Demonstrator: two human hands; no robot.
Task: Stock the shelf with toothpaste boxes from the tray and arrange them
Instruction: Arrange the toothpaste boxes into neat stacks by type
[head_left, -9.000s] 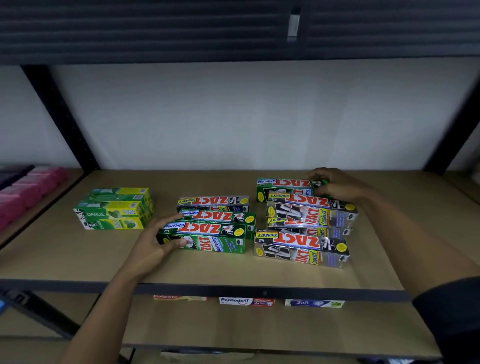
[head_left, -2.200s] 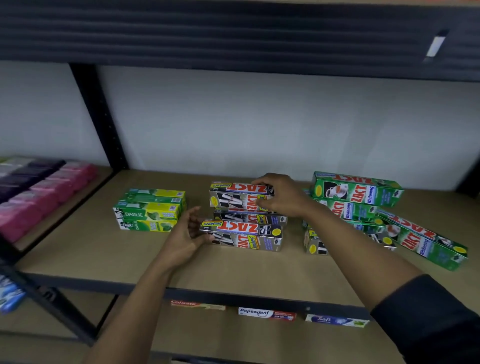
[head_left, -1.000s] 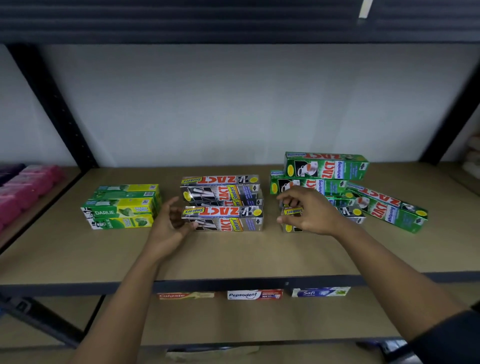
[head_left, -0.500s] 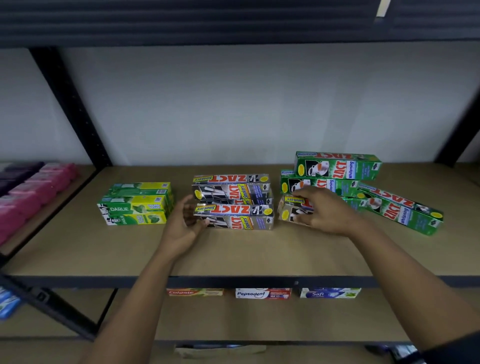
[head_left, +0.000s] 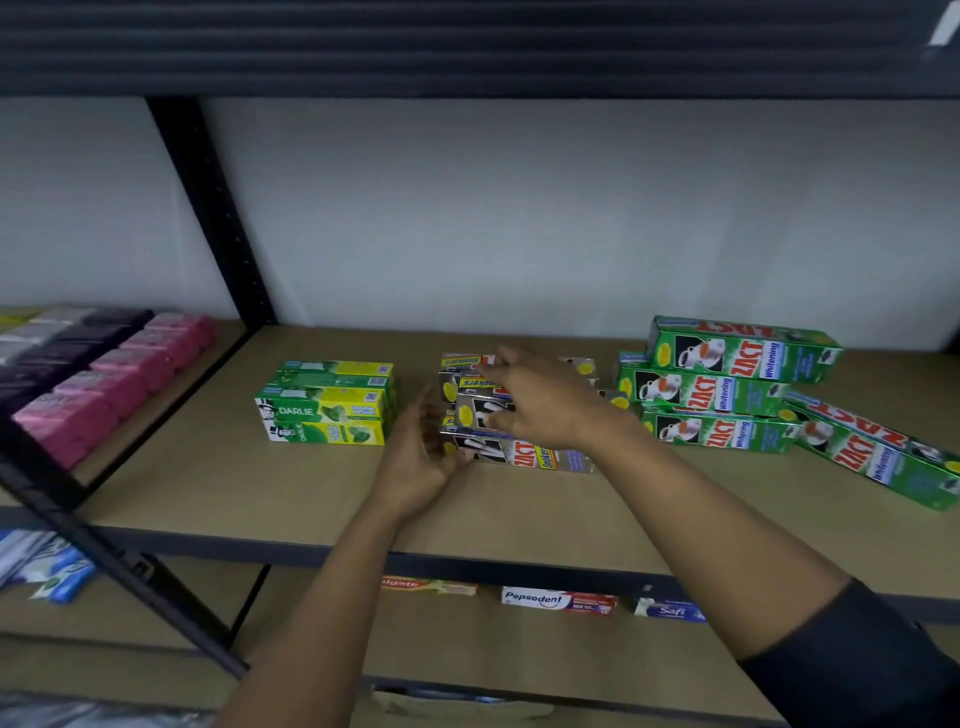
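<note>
**Both hands at the silver boxes in the middle of the shelf**

The silver ZACT boxes lie in a small stack on the middle of the wooden shelf. At 9 o'clock from them, with a small gap, stands a tidy stack of green-yellow Darlie boxes. Farther at 9 o'clock, behind the black post, are rows of pink boxes. At 3 o'clock, just beside the silver stack, the green ZACT boxes are piled three high. One more loose green box leans against that pile at its 4 o'clock. At 6 o'clock, on the lower board, a Pepsodent box lies between two other boxes.

The right hand and its forearm cover most of the silver stack, so the boxes cannot be counted. This hand lies over the upper silver boxes with the fingers stretched toward 9 o'clock. I cannot tell if it holds one. The left hand is relaxed and wide, with the palm turned to 3 o'clock and the thumb at the left end of the front silver box.

The silver boxes lie flat with the long axis from 9 to 3 o'clock, along the shelf edge, and the yellow round marks are at the 9 o'clock end. The loose green box runs about from 10 to 4 o'clock.
</note>
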